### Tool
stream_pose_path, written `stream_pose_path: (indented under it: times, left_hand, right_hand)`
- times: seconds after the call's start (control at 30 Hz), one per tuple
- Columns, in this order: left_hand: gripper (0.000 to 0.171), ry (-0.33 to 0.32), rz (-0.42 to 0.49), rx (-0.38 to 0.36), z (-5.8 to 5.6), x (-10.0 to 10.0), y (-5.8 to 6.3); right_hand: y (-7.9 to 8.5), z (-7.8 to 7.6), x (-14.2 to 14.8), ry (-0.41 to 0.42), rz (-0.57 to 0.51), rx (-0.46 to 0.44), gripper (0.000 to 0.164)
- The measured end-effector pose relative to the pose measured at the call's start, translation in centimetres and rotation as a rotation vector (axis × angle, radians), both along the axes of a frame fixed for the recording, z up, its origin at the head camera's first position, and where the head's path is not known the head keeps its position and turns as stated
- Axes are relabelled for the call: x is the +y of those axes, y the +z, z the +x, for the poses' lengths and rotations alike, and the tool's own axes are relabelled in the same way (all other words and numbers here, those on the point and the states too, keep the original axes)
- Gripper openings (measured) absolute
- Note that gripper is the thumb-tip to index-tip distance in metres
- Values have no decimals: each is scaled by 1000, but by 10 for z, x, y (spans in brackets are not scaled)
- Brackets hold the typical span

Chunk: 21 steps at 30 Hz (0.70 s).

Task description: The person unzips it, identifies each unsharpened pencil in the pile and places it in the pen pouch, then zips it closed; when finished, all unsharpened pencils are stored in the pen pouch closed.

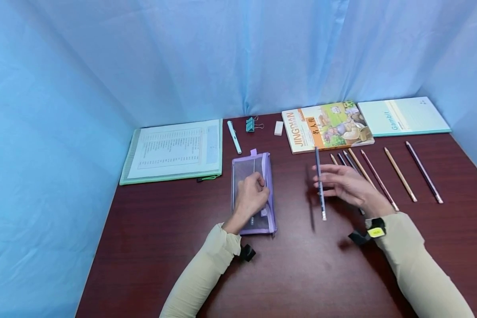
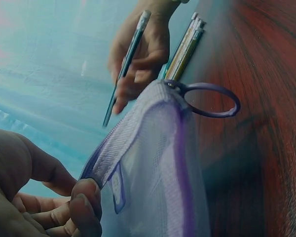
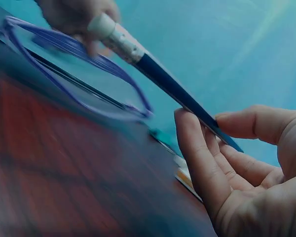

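Note:
A purple-edged mesh pencil case (image 1: 273, 212) lies on the dark table. My left hand (image 1: 249, 196) pinches the edge of its opening between thumb and fingers. In the left wrist view the zip puller (image 2: 117, 190) hangs beside those fingertips, and a purple ring (image 2: 214, 100) sticks out at the case's corner. My right hand (image 1: 347, 185) holds a blue pencil (image 1: 321, 194) above the table, right of the case. Its white eraser end (image 3: 111, 37) points toward the case in the right wrist view. A dark thin stick (image 3: 76, 79) shows inside the case.
Several pencils (image 1: 399, 174) lie to the right. Along the back are a document folder (image 1: 171, 150), a light blue pen (image 1: 234, 137), a binder clip (image 1: 250, 125), an eraser (image 1: 278, 128), a picture-covered book (image 1: 334, 128) and a pale notebook (image 1: 405, 117). Blue curtains surround the table.

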<state>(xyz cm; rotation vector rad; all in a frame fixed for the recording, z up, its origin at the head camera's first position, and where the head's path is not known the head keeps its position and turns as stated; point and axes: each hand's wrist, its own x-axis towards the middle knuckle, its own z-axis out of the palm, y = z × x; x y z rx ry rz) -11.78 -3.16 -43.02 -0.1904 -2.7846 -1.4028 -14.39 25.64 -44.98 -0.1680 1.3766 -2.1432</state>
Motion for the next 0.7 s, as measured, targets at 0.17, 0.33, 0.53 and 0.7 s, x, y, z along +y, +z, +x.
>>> stream_pose_path:
  times: [0.17, 0.33, 0.53, 0.7]
  left_hand:
    - [4, 3, 0, 2, 0, 0, 0]
    - [4, 4, -6, 2, -1, 1, 0]
    - [4, 0, -14, -11, -1, 1, 2]
    - [4, 6, -22, -18, -1, 1, 2]
  right_hand:
    - [-3, -4, -47, 17, 197, -28, 41]
    - [-12, -12, -82, 65, 300, -31, 58]
    - [-11, -21, -109, 56, 375, -7, 58]
    - [-4, -21, -128, -30, 456, 33, 59]
